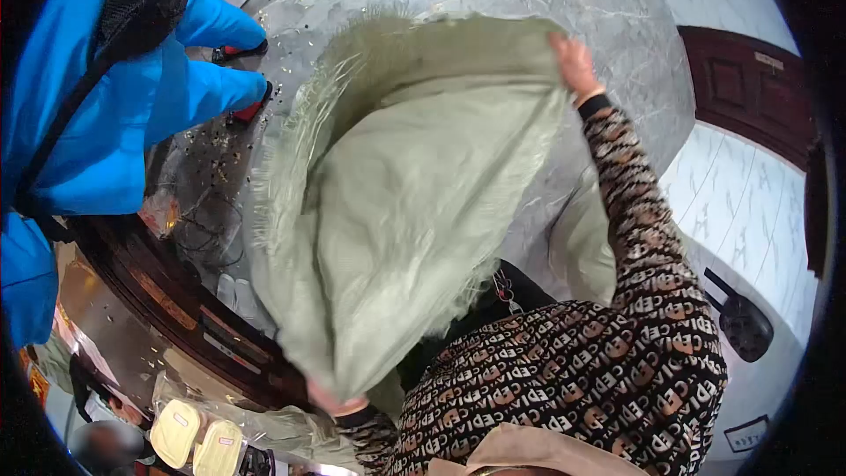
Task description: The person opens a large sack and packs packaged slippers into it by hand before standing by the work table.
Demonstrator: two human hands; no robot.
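Observation:
A large pale green cloth sack with frayed, stringy edges hangs spread out in front of me. At its upper right corner, my right hand grips the edge. The lower end is gathered in my left hand, whose fingers are partly hidden by the fabric. The sack's mouth gapes along the top, with a fold of material inside. Another pale green piece lies beside my right arm, partly covered by the sleeve.
A person in blue clothes stands at the left on the grey marbled floor, near scattered debris. A dark wooden piece runs along the lower left, beside cream-coloured packs. Another person is at the bottom left.

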